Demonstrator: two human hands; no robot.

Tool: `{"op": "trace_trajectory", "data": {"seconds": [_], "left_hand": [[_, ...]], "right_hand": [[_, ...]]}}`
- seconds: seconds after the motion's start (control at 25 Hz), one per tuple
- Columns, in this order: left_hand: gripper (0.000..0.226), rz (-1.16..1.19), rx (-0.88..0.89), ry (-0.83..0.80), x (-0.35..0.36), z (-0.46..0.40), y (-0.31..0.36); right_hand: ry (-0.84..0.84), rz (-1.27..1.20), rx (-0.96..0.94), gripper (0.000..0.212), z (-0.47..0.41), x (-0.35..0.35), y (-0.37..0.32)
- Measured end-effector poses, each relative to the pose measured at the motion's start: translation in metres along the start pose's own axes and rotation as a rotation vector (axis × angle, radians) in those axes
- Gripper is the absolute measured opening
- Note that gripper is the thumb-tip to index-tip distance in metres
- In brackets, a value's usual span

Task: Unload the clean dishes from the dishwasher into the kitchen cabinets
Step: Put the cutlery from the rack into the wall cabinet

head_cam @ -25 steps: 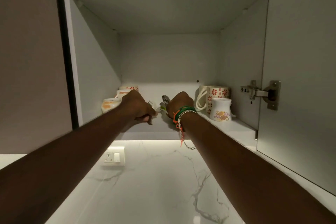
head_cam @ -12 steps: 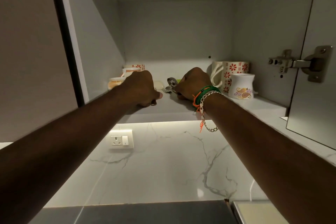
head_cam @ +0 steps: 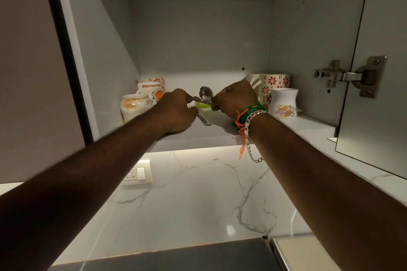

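Where the two hands meet on the cabinet shelf (head_cam: 308, 126), a steel spoon (head_cam: 205, 94) stands bowl-up beside a lime-green utensil (head_cam: 203, 105). The right hand (head_cam: 235, 99), fingers curled, grips them from the right. The left hand (head_cam: 176, 111), also curled, holds a metal handle (head_cam: 204, 120) that pokes out below its fingers. Cream and orange mugs (head_cam: 134, 105) sit to the left, a flowered mug (head_cam: 274, 86) and a white paisley cup (head_cam: 284, 103) to the right. Green and orange threads and a chain bracelet (head_cam: 248, 121) circle the right wrist.
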State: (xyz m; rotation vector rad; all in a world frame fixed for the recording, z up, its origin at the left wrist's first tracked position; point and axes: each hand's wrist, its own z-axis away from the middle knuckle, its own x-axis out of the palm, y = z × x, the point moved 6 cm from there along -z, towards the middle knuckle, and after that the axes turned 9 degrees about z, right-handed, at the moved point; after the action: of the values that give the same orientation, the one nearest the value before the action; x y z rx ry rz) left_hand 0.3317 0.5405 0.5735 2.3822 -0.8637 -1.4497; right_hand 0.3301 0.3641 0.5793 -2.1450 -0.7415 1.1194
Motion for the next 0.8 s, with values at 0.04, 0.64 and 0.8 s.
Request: {"op": "trace_trajectory", "data": {"seconds": [0.04, 0.64, 0.8], "left_hand": [[0.054, -0.02, -0.006, -0.051, 0.004, 0.0, 0.002], [0.04, 0.0, 0.011, -0.391, 0.02, 0.013, 0.005], [0.04, 0.007, 0.064, -0.355, 0.02, 0.015, 0.009]], "right_hand": [[0.024, 0.021, 0.014, 0.013, 0.0, -0.002, 0.002], [0.017, 0.387, -0.008, 0.031, -0.003, 0.004, -0.001], [0.044, 0.312, 0.031, 0.023, -0.008, 0.002, 0.004]]}}
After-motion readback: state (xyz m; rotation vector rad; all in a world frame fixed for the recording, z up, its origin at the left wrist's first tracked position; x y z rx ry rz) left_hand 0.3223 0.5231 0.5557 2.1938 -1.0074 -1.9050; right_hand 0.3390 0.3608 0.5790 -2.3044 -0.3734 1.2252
